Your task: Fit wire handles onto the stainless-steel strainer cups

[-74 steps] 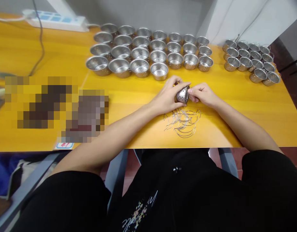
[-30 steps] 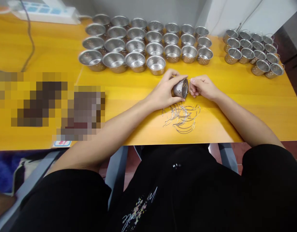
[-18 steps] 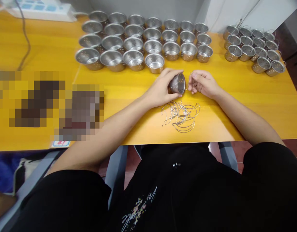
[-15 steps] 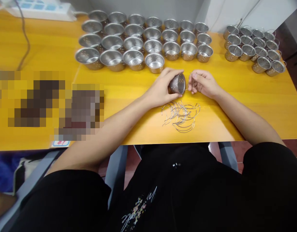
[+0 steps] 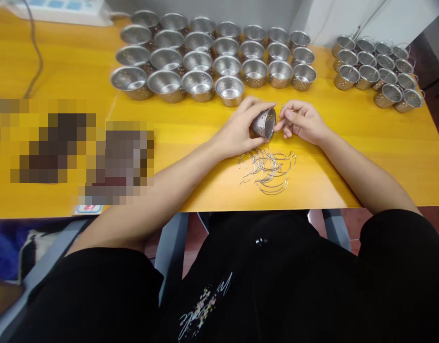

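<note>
A perforated metal cup (image 5: 264, 124) lies tilted on its side, its mouth facing right. My left hand (image 5: 237, 126) is wrapped round it, thumb below and fingers above. Just right of the cup's rim, my right hand (image 5: 301, 121) pinches a thin wire handle (image 5: 283, 107), of which only a small part shows; one finger reaches to the rim. Below the hands, a loose pile of curved wire handles (image 5: 271, 166) lies on the yellow table (image 5: 205, 190).
Rows of metal cups without visible handles (image 5: 198, 62) stand along the back. Cups with wire handles (image 5: 367, 74) stand at the back right. A white power strip (image 5: 65, 10) and its cable are at the upper left, above blurred items (image 5: 119, 162).
My right hand's finger has moved left to the cup's rim, and the wire that showed between rim and fingers is now mostly hidden. My left hand keeps its hold.
</note>
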A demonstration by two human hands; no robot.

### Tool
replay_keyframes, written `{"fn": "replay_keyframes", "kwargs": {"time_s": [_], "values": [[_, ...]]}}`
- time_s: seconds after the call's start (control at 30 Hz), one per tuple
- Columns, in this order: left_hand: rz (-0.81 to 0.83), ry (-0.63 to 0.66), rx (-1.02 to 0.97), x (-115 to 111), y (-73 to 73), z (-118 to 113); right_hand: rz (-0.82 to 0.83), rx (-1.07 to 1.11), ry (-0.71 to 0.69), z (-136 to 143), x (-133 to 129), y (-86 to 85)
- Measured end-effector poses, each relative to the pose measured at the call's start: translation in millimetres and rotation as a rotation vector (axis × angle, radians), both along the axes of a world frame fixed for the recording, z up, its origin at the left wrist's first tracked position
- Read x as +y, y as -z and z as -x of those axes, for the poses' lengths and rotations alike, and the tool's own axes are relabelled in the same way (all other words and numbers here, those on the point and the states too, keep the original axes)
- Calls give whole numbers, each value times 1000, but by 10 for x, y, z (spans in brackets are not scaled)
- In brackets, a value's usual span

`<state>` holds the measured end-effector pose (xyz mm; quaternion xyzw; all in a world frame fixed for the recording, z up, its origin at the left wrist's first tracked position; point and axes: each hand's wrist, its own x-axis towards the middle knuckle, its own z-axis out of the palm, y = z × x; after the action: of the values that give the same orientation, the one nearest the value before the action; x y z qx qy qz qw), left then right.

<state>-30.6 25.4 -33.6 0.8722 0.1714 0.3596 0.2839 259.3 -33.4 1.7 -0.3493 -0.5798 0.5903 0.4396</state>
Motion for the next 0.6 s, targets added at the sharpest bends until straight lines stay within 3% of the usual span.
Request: {"fn": "replay_keyframes", "kwargs": {"time_s": [0.33, 0.6], "values": [[29, 28, 5, 0, 15, -14, -172, -68, -30, -56, 56, 133], [10, 55, -22, 20, 54, -27, -168, -63, -10, -69, 78, 155]]}}
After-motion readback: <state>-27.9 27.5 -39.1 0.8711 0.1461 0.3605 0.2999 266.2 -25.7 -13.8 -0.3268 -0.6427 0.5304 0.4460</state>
